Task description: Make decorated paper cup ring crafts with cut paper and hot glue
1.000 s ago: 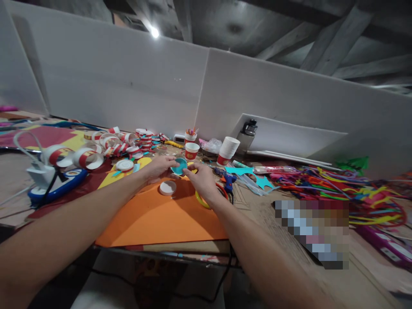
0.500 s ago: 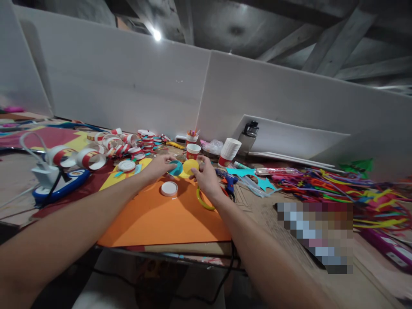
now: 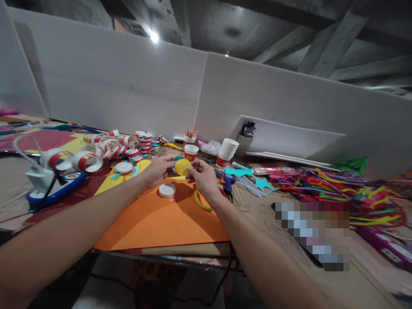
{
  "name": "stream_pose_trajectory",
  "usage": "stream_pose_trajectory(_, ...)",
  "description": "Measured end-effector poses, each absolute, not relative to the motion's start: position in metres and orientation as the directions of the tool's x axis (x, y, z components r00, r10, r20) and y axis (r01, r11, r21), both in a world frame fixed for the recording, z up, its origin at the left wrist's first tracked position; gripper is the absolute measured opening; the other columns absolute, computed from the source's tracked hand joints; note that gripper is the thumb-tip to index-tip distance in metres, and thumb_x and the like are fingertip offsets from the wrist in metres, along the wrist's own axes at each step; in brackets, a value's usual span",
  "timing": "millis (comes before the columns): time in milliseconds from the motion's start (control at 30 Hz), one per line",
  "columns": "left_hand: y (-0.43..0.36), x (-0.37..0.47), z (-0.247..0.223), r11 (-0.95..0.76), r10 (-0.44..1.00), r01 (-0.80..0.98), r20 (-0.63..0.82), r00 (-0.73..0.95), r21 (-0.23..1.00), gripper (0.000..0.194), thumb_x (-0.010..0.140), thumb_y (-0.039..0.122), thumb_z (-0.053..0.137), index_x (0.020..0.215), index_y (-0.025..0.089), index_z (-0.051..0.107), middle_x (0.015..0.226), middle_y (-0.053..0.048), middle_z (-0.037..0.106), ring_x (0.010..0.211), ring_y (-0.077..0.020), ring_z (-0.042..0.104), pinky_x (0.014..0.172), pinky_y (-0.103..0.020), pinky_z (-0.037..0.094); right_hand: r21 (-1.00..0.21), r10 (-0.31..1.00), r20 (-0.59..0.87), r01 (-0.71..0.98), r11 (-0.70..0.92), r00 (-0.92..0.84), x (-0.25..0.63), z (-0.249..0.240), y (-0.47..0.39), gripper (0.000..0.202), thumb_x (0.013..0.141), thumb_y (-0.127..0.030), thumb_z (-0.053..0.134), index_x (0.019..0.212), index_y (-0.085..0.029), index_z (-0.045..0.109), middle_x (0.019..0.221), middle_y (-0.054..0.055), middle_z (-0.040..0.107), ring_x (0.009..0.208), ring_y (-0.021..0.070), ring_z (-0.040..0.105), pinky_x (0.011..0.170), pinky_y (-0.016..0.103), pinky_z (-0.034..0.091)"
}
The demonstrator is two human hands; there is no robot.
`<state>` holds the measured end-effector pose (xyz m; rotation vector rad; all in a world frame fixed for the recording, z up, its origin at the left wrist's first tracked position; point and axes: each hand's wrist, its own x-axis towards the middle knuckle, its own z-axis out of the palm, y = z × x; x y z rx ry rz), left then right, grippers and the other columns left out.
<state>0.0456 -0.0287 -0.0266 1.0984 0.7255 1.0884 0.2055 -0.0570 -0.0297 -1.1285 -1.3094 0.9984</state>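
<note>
My left hand (image 3: 160,170) pinches a blue-green paper disc (image 3: 177,159), most of which is hidden behind a yellow disc. That yellow paper disc (image 3: 183,168) is gripped at its right edge by my right hand (image 3: 201,172). The two discs overlap above the far part of an orange sheet (image 3: 154,227). Below them on the sheet sits a shallow white cup bottom (image 3: 167,190), its open side up. Under my right wrist shows a yellow ring-shaped handle (image 3: 201,201), partly covered.
Cut red-and-white cup rings (image 3: 86,160) and a blue-and-white power strip (image 3: 58,189) lie left. Behind my hands stand a paper cup (image 3: 191,153), stacked cups (image 3: 227,151) and a bottle (image 3: 246,136). Blue glue gun (image 3: 228,182), turquoise scraps (image 3: 264,183) and coloured pipe cleaners (image 3: 309,189) lie right.
The two discs were side by side; now the yellow one has moved left, in front of the blue-green one. My hands are closer together. The view has shifted slightly.
</note>
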Motion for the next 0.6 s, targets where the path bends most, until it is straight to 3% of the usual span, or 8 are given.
stream_pose_trajectory(133,-0.031,0.047,-0.025,0.088,0.938,-0.348,0.040,0.344,0.933,0.019,0.077,0.018,0.065,0.095,0.012,0.069,0.093,-0.010,0.072,0.077,-0.0188,0.068,0.071,-0.036,0.059,-0.976,0.975,0.217,0.032,0.216,0.051,0.206,-0.026,-0.058,0.008,0.075,-0.020,0.062,0.079,-0.017,0.055,0.063,-0.005,0.059,0.053,0.0099,0.062,0.048,0.021,0.053)
stream_pose_trajectory(233,-0.023,0.039,-0.028,0.061,0.960,-0.265,0.016,0.280,0.962,0.017,0.076,0.021,0.065,0.091,0.013,0.069,0.090,-0.008,0.071,0.074,-0.0186,0.066,0.069,-0.037,0.058,-0.965,0.958,0.262,0.020,0.262,0.120,0.215,-0.022,-0.056,0.012,0.074,-0.026,0.064,0.077,-0.018,0.056,0.064,-0.004,0.057,0.056,0.0099,0.060,0.046,0.019,0.049)
stream_pose_trajectory(367,-0.008,0.024,-0.034,-0.138,0.976,0.077,0.122,0.178,0.987,0.017,0.073,0.028,0.068,0.082,0.014,0.071,0.077,-0.004,0.070,0.066,-0.0155,0.061,0.064,-0.027,0.050,-0.964,0.947,0.254,-0.026,0.264,0.196,0.228,-0.016,-0.051,0.017,0.072,-0.029,0.065,0.081,-0.018,0.056,0.065,-0.004,0.058,0.052,0.0083,0.055,0.041,0.017,0.042)
stream_pose_trajectory(467,0.001,0.016,-0.040,-0.288,0.956,0.413,0.232,0.182,0.864,0.014,0.069,0.024,0.069,0.080,0.018,0.074,0.074,-0.002,0.070,0.065,-0.0165,0.059,0.062,-0.025,0.044,-0.973,0.952,0.218,-0.023,0.228,0.213,0.232,-0.017,-0.048,0.022,0.070,-0.028,0.066,0.085,-0.018,0.055,0.065,-0.004,0.060,0.049,0.0089,0.055,0.039,0.018,0.040)
stream_pose_trajectory(600,0.007,0.013,-0.046,-0.348,0.936,0.581,0.238,0.259,0.736,0.009,0.063,0.020,0.070,0.071,0.021,0.075,0.073,-0.003,0.071,0.069,-0.0200,0.060,0.068,-0.027,0.044,-0.985,0.969,0.172,0.019,0.172,0.178,0.231,-0.021,-0.050,0.023,0.070,-0.028,0.066,0.088,-0.018,0.056,0.065,-0.004,0.060,0.049,0.0088,0.055,0.039,0.018,0.039)
